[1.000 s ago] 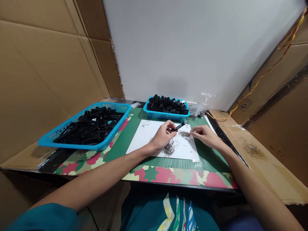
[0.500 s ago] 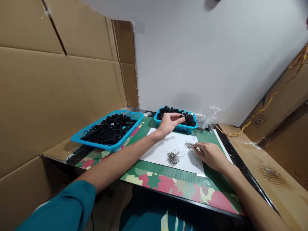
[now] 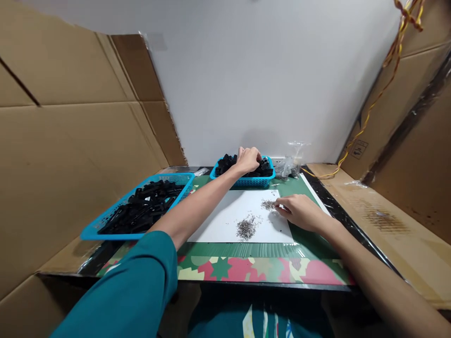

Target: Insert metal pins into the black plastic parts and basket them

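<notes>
Closest in, the right hand [image 3: 298, 211] rests on the white sheet [image 3: 225, 220], fingertips pinched at the small pin pile [image 3: 268, 204]; can't tell if it's got one. Another pile [image 3: 245, 228] sits nearer. Further back, the left hand [image 3: 247, 159] is curled into the small basket [image 3: 246, 180] of black parts [image 3: 225, 164], grip hidden.

Sheet [image 3: 225, 220] centre of mat [image 3: 306, 246]. Two pin piles on it: one [image 3: 245, 228] near front edge, one [image 3: 268, 204] right-rear. Small basket [image 3: 243, 180] behind sheet, large basket [image 3: 105, 224] left, bag [image 3: 291, 164] right of small basket.
</notes>
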Demonstrator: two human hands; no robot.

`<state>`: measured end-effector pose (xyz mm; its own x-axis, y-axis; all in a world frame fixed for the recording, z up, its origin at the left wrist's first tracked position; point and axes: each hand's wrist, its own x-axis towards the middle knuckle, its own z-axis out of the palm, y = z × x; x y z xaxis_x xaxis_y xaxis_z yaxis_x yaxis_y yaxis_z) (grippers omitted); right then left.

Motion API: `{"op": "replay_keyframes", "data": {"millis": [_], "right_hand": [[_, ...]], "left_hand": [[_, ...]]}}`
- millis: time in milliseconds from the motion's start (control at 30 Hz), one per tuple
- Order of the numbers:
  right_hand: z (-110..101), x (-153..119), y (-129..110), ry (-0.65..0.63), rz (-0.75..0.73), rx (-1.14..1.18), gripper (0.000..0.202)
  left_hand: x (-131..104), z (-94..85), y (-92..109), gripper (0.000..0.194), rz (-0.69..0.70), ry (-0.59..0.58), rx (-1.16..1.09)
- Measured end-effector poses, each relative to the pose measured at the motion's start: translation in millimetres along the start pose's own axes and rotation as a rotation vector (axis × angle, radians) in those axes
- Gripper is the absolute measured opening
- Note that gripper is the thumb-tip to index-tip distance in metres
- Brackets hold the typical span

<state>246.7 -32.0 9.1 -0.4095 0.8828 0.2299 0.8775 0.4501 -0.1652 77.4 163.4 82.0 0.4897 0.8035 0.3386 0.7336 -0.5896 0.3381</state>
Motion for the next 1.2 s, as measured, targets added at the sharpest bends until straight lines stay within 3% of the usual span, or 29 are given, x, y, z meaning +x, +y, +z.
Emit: {"op": "replay_keyframes", "data": {"millis": [100, 200, 300, 433, 500, 533, 600, 700, 867, 1200], "right_hand": [[-1.5, 0.4, 2.7, -0.013, 0.0, -0.005, 0.021], [-1.6, 0.0, 4.4, -0.024, 0.004, -0.004, 0.021], [1.1, -1.4, 5.8, -0.018, 0.004, 0.0, 0.022], [8.2, -2.6, 8.2, -0.035, 0.004, -0.019, 0.025], [10.6, -2.8, 9.7, -0.034, 0.004, -0.03, 0.026], [11.1, -2.8, 10.6, -0.042, 0.01, -0.04, 0.027], [10.9, -3.2, 12.3, -0.052, 0.028, -0.052, 0.028], [9.0, -4.3, 14.8, -0.063, 0.044, -0.052, 0.028], [8.8, -6.0, 17.7, -0.082, 0.051, -0.06, 0.028], [6.2, -5.9, 15.0, -0.087, 0.05, 0.004, 0.031]], "left_hand": [[-5.6, -2.9, -5.4, 0.029, -0.013, -0.042, -0.034], [-16.1, -26.4, -15.7, 0.031, -0.04, -0.004, -0.069], [-34.6, -69.9, -40.3, 0.027, -0.06, 0.118, -0.102], [-77.4, -136.3, -93.9, 0.034, -0.083, 0.166, -0.045], [-104.2, -159.9, -123.3, 0.029, -0.171, 0.093, 0.102], [-117.7, -167.3, -136.9, 0.027, -0.222, -0.022, 0.151], [-142.7, -173.3, -159.9, 0.027, -0.306, -0.282, 0.196], [-170.5, -166.9, -180.2, 0.029, -0.343, -0.514, 0.212], [-183.4, -154.4, -187.9, 0.027, -0.327, -0.556, 0.282], [-170.5, -160.5, -198.4, 0.048, -0.336, -0.688, 0.199]]}}
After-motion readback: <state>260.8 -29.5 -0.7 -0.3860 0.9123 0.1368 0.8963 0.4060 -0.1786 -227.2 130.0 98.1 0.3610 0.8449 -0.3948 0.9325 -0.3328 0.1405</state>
